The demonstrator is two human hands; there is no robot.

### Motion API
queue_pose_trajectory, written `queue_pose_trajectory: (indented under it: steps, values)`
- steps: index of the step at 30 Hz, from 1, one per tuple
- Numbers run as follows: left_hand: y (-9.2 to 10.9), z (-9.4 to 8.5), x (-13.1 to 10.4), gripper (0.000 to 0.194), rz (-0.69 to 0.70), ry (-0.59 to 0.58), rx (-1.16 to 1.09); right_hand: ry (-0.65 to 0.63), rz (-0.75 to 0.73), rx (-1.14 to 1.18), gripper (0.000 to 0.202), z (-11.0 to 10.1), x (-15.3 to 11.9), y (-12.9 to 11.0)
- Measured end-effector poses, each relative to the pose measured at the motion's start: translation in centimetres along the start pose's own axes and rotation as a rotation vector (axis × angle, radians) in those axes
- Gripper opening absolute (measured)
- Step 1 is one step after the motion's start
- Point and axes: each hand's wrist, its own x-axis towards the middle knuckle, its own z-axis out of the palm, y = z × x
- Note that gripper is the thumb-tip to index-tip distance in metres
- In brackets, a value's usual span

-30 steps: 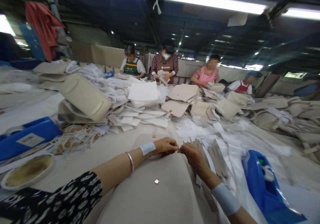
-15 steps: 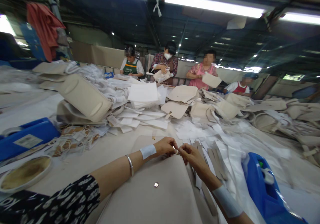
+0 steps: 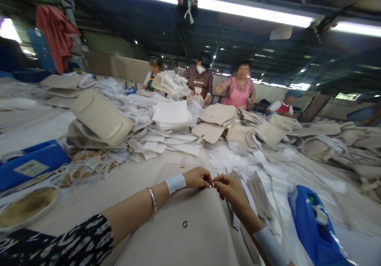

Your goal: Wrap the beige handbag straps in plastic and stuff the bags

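Note:
A beige handbag (image 3: 175, 244) lies in front of me, with a round metal snap (image 3: 185, 224) on its front panel. Its flap (image 3: 168, 173) is folded back at the far side and carries a small gold clasp (image 3: 182, 165). At the bag's upper right corner my left hand (image 3: 199, 177) and my right hand (image 3: 228, 187) meet fingertip to fingertip. Both are closed in a pinch around a small shiny metal fitting (image 3: 211, 186), mostly covered by the fingers. Grey-white bands wrap both my forearms.
Blue cut-open jugs stand at left (image 3: 32, 165) and right (image 3: 312, 222). A round dish (image 3: 29, 206) sits near left, below string tags (image 3: 89, 165). White sheets (image 3: 171, 113) and beige bags (image 3: 99, 117) pile up ahead. Beige strips (image 3: 258, 198) lie at my right. Several co-workers are beyond.
My hands stay at the bag's corner, slightly lower in view, still pinching. Across the table, the pink-aproned co-worker no longer holds a bag; a beige bag with white wrapping now appears before the left co-workers.

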Motion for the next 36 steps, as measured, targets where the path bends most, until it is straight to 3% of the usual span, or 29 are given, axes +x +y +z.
queue_pose_trajectory:
  steps: [6,13,18,26,31,36]
  values:
    - [0.6,-0.3,-0.4,0.012,0.099,-0.060,0.300,0.033,0.031,0.004,0.013,-0.1,0.0,-0.1]
    - [1.7,-0.7,-1.0,0.019,0.154,-0.113,0.546,-0.027,0.077,0.028,0.013,-0.2,-0.1,0.0]
    - [2.5,-0.8,-1.3,0.018,0.176,-0.093,0.613,-0.031,0.058,0.064,0.013,-0.4,0.1,-0.4]
    - [3.1,-1.6,-1.4,0.018,0.148,-0.161,0.637,0.030,0.003,0.059,0.012,0.3,0.4,-0.6]
    - [3.2,-1.3,-2.0,0.013,0.095,-0.054,0.584,0.040,-0.038,0.054,0.008,0.0,0.1,-1.0]
    - [3.1,-0.5,-2.7,0.015,0.135,0.096,0.563,0.040,-0.076,0.069,0.011,-0.1,-0.4,-1.3]
